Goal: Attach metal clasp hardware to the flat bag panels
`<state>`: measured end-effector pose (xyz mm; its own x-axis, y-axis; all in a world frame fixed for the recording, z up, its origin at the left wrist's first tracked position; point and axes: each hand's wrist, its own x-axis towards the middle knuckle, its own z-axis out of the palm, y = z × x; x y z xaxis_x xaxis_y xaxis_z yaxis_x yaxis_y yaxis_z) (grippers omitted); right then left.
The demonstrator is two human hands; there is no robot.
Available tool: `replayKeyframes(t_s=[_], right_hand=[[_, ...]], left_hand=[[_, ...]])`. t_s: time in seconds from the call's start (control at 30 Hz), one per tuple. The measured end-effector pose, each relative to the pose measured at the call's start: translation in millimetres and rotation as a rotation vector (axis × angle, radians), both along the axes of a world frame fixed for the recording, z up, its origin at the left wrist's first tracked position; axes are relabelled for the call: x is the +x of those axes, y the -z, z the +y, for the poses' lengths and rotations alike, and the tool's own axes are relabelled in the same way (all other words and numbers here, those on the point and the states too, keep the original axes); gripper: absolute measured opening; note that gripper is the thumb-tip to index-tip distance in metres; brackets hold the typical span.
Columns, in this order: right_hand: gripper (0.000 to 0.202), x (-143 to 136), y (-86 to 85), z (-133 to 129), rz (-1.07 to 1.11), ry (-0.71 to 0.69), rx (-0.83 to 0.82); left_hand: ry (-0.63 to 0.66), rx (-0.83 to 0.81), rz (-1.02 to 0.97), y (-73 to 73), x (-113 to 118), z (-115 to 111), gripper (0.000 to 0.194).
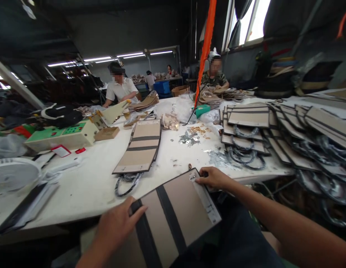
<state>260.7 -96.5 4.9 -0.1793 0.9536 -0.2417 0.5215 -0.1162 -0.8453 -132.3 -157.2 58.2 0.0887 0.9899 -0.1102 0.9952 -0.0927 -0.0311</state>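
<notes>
Head camera shows the left hand (pixel 117 219) pinching one side of a tan board (pixel 186 201), thumb on top. The right hand (pixel 213 178) pinches its far corner. The board is tilted by the near edge of the white table (pixel 86 197), near a pile of boards (pixel 145 130).

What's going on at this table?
A person holds a beige panel with dark stripes at the near edge of the white table. The left hand grips it by one stripe; the right hand is at its far corner, by a white strip. Similar panels lie in a nearby pile and in stacks to the right, with loose silver-coloured pieces between. Two other people sit farther back.
</notes>
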Motion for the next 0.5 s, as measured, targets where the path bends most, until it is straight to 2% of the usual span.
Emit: replayKeyframes(t_s=[0.07,0.13,0.2,0.23,0.27,0.33,0.4,0.47,0.5], right_hand=[[0.033,-3.1,-6.7,3.3,0.079,0.035,-0.053],[0.031,-8.7,-11.1,9.6,0.037,0.091,-0.056],[0.028,-15.0,-11.6,18.2,-0.066,0.151,-0.036],[0.027,-17.8,-10.3,22.7,-0.113,0.171,-0.028],[0.027,-19.8,-8.4,27.0,-0.15,0.182,-0.02],[0.028,-21.7,-3.8,33.6,-0.182,0.181,0.002],[0.028,-21.1,-0.5,37.2,-0.208,0.161,0.021],[0.028,-19.9,-0.2,38.4,-0.233,0.126,0.039],[0.028,-19.6,-1.2,38.6,-0.245,0.107,0.049]], left_hand=[[0.063,0.055,0.089,-30.7,-1.1,32.9,0.045],[0.111,0.116,0.159,-56.5,0.5,70.8,0.051],[0.218,0.222,0.156,-68.1,8.5,100.9,0.047],[0.268,0.289,0.131,-66.8,16.1,109.1,0.045],[0.321,0.349,0.091,-60.5,26.4,111.5,0.046],[0.437,0.396,-0.032,-35.4,53.1,99.3,0.062],[0.653,0.249,-0.16,-1.8,83.4,71.4,0.085],[0.771,0.042,-0.215,28.6,110.8,41.1,0.115],[0.787,-0.045,-0.206,39.9,121.8,28.7,0.124]])
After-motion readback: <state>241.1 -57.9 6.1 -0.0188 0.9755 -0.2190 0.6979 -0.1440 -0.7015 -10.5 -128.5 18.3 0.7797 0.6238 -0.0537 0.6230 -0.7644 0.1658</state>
